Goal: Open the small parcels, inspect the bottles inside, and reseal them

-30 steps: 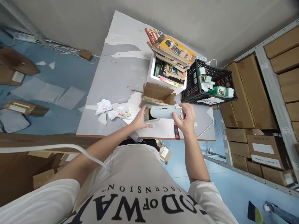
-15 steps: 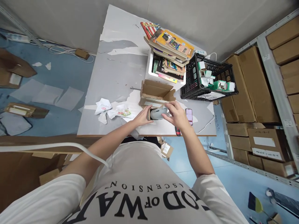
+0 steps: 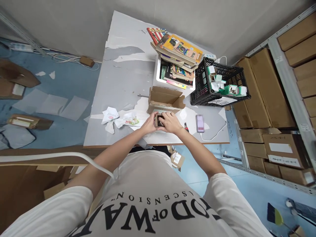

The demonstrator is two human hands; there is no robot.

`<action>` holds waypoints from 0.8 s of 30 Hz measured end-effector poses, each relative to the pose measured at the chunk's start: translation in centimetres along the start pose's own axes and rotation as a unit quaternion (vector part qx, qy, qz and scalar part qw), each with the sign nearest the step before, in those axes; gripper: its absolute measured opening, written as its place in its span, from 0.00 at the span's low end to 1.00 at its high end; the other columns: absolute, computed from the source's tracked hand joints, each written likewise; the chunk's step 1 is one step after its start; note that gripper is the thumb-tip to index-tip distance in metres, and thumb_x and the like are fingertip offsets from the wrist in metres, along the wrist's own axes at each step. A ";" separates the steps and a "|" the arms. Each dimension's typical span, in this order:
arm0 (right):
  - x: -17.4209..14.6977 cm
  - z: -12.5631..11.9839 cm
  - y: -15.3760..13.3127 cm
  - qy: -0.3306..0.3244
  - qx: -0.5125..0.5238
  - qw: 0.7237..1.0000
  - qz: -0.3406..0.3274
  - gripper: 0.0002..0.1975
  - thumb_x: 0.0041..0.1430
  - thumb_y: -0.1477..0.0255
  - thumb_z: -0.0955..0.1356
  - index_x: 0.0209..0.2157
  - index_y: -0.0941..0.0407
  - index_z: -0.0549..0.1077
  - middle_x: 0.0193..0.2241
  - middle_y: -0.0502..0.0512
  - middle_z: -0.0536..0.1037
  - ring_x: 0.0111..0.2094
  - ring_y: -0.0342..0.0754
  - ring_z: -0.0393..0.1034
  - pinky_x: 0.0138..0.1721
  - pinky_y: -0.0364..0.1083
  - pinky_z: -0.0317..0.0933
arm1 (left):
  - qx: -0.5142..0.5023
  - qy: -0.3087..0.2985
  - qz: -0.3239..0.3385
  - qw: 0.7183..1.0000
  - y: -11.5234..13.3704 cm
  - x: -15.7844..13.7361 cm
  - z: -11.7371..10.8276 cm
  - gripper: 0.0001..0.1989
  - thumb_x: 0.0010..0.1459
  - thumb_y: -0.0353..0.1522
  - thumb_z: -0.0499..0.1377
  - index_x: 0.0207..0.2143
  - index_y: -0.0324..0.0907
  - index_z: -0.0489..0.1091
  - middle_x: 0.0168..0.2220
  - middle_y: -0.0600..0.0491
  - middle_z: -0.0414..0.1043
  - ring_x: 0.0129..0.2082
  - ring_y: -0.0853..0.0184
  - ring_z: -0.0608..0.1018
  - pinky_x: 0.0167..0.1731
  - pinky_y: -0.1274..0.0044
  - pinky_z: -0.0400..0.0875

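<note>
Near the table's front edge, my left hand (image 3: 149,125) is closed on the left side of a small cardboard box (image 3: 156,122), its thumb and fingers along the wall. Opposite it, my right hand (image 3: 171,123) grips the box's right side, fingers curled over the upper rim. The top of the box faces me and looks dark inside; the hands cover most of it. The pale grey rounded object from before is not visible now. Just behind my hands stands a larger open cardboard box (image 3: 163,108).
A white bin (image 3: 156,77) full of books and a black crate (image 3: 217,100) with green-white cartons stand at the back. A charging phone (image 3: 200,123) and a red-black tool (image 3: 186,127) lie right of my hands. Crumpled wrappers (image 3: 110,115) lie left.
My right hand has moved left onto the small box, and the pale grey object it held at the opening has gone from sight. My left hand stays at the box.
</note>
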State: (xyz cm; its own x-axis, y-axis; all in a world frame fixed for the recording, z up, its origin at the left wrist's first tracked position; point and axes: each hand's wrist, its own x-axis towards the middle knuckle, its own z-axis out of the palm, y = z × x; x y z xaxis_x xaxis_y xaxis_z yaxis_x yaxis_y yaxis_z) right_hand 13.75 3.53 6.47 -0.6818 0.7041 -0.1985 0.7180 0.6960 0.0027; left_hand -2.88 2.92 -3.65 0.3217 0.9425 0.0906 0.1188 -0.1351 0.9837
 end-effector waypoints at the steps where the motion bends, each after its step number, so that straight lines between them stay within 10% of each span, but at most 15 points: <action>1: 0.0 0.0 -0.2 -0.005 0.001 1.000 0.003 0.38 0.56 0.41 0.56 0.48 0.60 0.71 0.50 0.71 0.67 0.46 0.62 0.59 0.46 0.57 0.49 | -0.012 0.001 -0.001 1.000 -0.1 -0.1 0.1 0.49 0.31 0.39 0.74 0.54 0.40 0.55 0.55 0.39 0.62 0.56 0.49 0.69 0.54 0.61 0.63; 8: -1.6 0.2 0.0 0.017 0.077 0.997 0.026 0.44 0.49 0.39 0.63 0.60 0.54 0.63 0.65 0.70 0.50 0.59 0.70 0.50 0.53 0.63 0.48 | -0.001 -0.004 0.021 1.000 -0.6 -0.5 -0.1 0.43 0.38 0.40 0.71 0.51 0.41 0.51 0.55 0.37 0.60 0.56 0.50 0.69 0.54 0.60 0.64; 12: -2.9 1.1 1.7 0.046 0.202 0.978 0.023 0.41 0.57 0.49 0.64 0.66 0.56 0.52 0.59 0.70 0.61 0.55 0.63 0.58 0.52 0.59 0.56 | 0.020 -0.014 0.023 0.999 0.0 -0.5 -0.7 0.46 0.39 0.39 0.71 0.55 0.41 0.48 0.55 0.37 0.61 0.57 0.50 0.68 0.55 0.60 0.62; 17: -2.7 3.0 2.6 0.095 0.285 0.951 0.079 0.28 0.63 0.57 0.62 0.58 0.59 0.65 0.51 0.67 0.70 0.53 0.58 0.62 0.55 0.58 0.56 | -0.002 -0.013 0.006 1.000 0.4 -0.5 -0.6 0.49 0.36 0.41 0.72 0.57 0.41 0.51 0.56 0.37 0.62 0.58 0.50 0.67 0.56 0.61 0.62; 24: -2.2 6.3 0.1 0.214 0.409 0.856 0.232 0.41 0.60 0.49 0.60 0.66 0.58 0.48 0.63 0.70 0.57 0.64 0.58 0.51 0.60 0.58 0.54 | 0.018 -0.017 0.023 0.999 -0.5 -0.6 -0.4 0.44 0.40 0.42 0.71 0.56 0.39 0.54 0.57 0.36 0.59 0.57 0.50 0.68 0.56 0.60 0.62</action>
State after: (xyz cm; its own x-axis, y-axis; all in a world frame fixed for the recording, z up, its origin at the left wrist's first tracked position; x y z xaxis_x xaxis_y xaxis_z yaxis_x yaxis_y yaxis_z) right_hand 16.21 1.13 0.74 -0.1595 0.9871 0.0164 0.6634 0.1195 -0.7386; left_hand -3.48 2.56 -4.18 0.3593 0.9241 0.1301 0.1357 -0.1897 0.9724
